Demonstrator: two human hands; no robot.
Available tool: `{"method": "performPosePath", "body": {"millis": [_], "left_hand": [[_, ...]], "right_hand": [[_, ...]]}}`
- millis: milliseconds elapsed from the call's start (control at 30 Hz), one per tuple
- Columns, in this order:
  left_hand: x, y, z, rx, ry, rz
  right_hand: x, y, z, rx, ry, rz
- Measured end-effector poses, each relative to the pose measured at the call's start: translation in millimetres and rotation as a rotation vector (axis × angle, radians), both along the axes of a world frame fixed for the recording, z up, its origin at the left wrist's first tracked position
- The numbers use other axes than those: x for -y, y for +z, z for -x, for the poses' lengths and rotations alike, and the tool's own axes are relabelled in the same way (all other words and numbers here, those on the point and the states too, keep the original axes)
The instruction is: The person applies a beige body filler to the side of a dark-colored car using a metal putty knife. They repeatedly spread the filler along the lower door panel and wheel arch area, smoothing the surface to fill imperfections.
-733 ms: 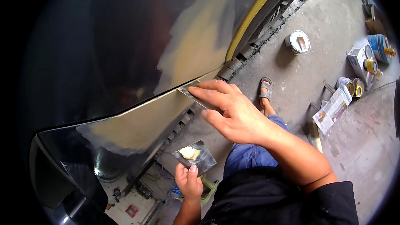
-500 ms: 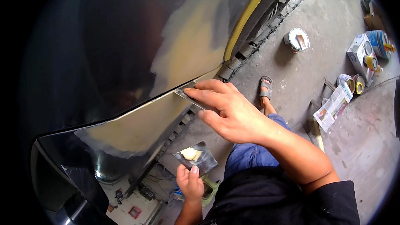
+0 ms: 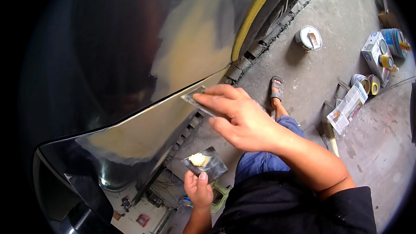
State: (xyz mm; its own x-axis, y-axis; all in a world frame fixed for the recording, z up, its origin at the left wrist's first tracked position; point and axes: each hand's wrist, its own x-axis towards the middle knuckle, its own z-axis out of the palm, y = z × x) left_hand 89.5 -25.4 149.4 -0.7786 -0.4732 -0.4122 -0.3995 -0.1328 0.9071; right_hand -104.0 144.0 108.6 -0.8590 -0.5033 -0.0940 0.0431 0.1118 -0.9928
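My right hand (image 3: 240,117) grips a thin metal spreader blade (image 3: 195,99) and presses its edge against the crease of a dark car body panel (image 3: 108,60). Pale yellowish filler (image 3: 195,47) covers a patch of the panel above the crease and another patch below it. My left hand (image 3: 198,190), lower down, holds a small dark mixing plate (image 3: 206,164) with a lump of cream filler (image 3: 198,159) on it. My sandalled foot (image 3: 276,89) rests on the concrete beside the panel.
A yellow strip (image 3: 253,13) runs along the panel's edge. On the concrete floor (image 3: 312,73) stand an open tin (image 3: 308,38), several cans and tape rolls (image 3: 366,82), a folded newspaper (image 3: 346,108) and a box (image 3: 375,52) at right.
My right hand has slid the spreader leftward a little along the crease. The left hand with the plate has stayed in place.
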Motion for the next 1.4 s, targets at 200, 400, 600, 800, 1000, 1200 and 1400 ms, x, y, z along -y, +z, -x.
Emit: {"method": "performPosePath", "body": {"millis": [200,400,600,800,1000,1200,1400], "left_hand": [[3,0,-1,-0.008,-0.010,-0.011],[3,-1,-3,0.009,-0.011,-0.009],[2,-1,-1,0.013,-0.009,-0.016],[-2,5,4,-0.017,0.014,0.028],[-22,24,46,-0.181,0.060,-0.067],[-47,42,78,-0.243,0.116,-0.036],[-39,46,73,-0.324,0.115,0.120]], "right_hand": [[4,1,3,-0.025,-0.022,0.006],[9,5,8,-0.037,-0.008,-0.015],[8,1,4,-0.056,0.003,0.008],[-9,0,-11,-0.001,0.012,0.057],[-27,6,-28,0.110,0.092,0.379],[-38,-2,-55,-0.051,0.198,0.499],[-47,-19,-46,-0.123,0.154,0.078]]}}
